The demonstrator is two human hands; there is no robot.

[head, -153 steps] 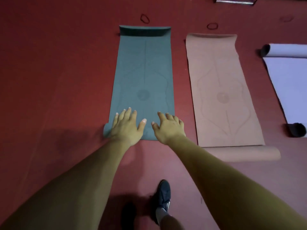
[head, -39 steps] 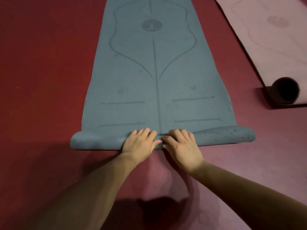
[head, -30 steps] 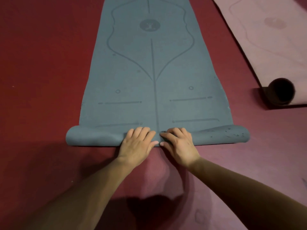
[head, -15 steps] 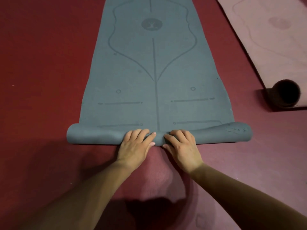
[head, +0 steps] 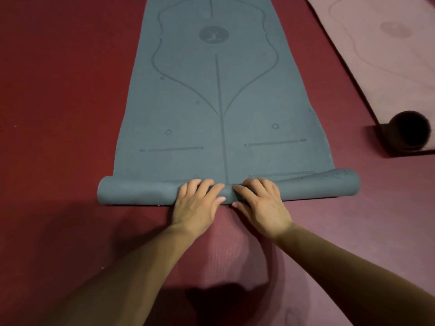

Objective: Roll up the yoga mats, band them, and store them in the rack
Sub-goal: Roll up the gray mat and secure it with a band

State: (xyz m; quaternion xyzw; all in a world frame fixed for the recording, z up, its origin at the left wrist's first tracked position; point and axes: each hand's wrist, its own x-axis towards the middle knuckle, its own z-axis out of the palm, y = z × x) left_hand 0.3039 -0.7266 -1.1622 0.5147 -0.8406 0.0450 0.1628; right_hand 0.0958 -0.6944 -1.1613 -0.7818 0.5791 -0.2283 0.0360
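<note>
A blue-grey yoga mat (head: 219, 97) with printed guide lines lies lengthwise on the red floor, its near end turned into a thin roll (head: 136, 192) that spans the mat's width. My left hand (head: 196, 203) and my right hand (head: 261, 201) sit side by side on the middle of that roll, fingers curled over its top and thumbs at its near edge. The far end of the mat is out of frame. No bands or rack are visible.
A pink mat (head: 386, 52) lies spread to the right, and its rolled near end (head: 408, 134) shows a dark open core. Red carpet (head: 58, 102) surrounds both mats. My shadow falls on the floor below my forearms.
Since five seconds ago I crouched closer and the flat near end became a roll. Over the last second the roll has stayed about the same, my hands barely shifting on it.
</note>
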